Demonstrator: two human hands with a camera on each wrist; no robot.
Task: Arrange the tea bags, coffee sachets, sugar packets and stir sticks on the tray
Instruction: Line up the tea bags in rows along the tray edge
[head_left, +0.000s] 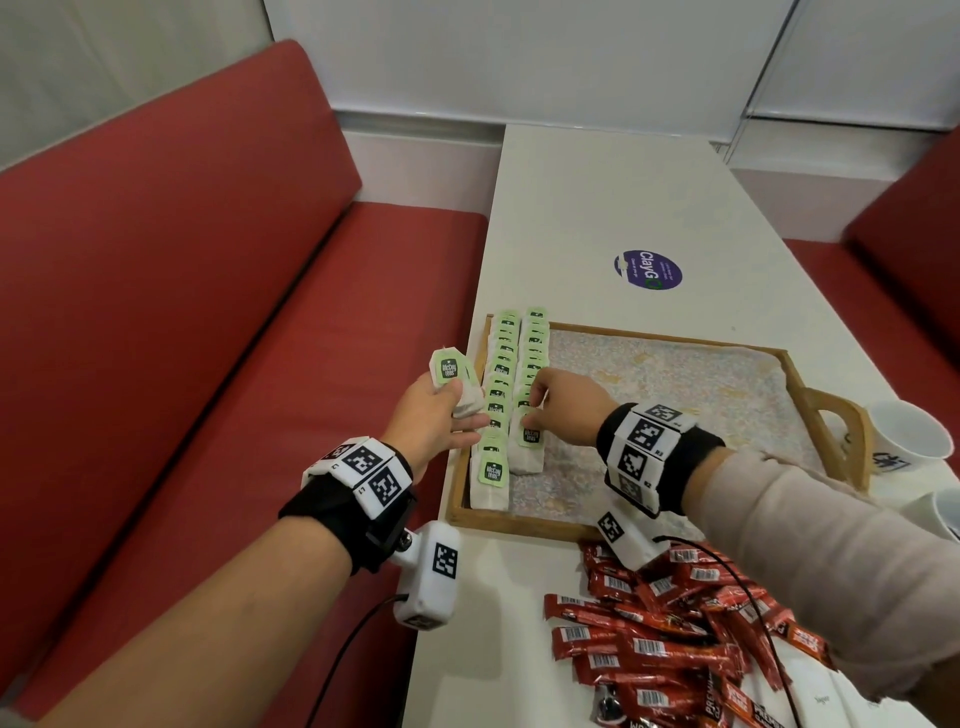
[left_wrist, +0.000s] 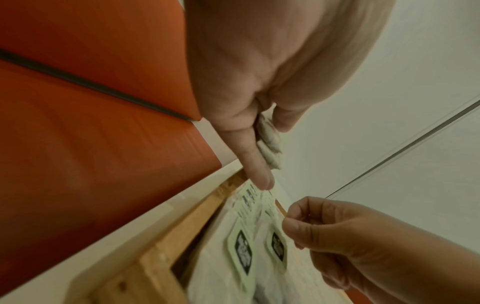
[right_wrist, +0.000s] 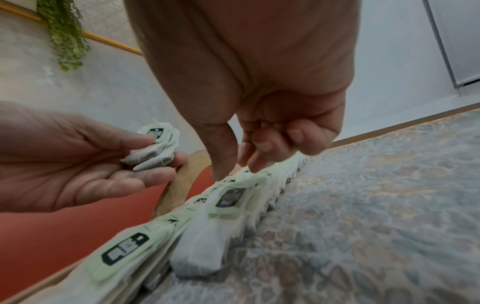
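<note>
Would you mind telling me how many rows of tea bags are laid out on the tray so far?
2. Both run along the tray's left end: the outer row against the rim, the inner row beside it, where the right hand is working.

We had black fabric wrist straps (head_left: 332, 512) ringed with white blocks of square black-and-white markers (head_left: 375, 475), black cables (head_left: 343, 660) trailing, plus one beige sleeve (head_left: 810, 561).

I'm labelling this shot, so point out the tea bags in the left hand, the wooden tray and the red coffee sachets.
tea bags in the left hand (head_left: 451, 370), head view, green tag
wooden tray (head_left: 667, 339), head view, far rim
red coffee sachets (head_left: 654, 647), head view, pile's middle
</note>
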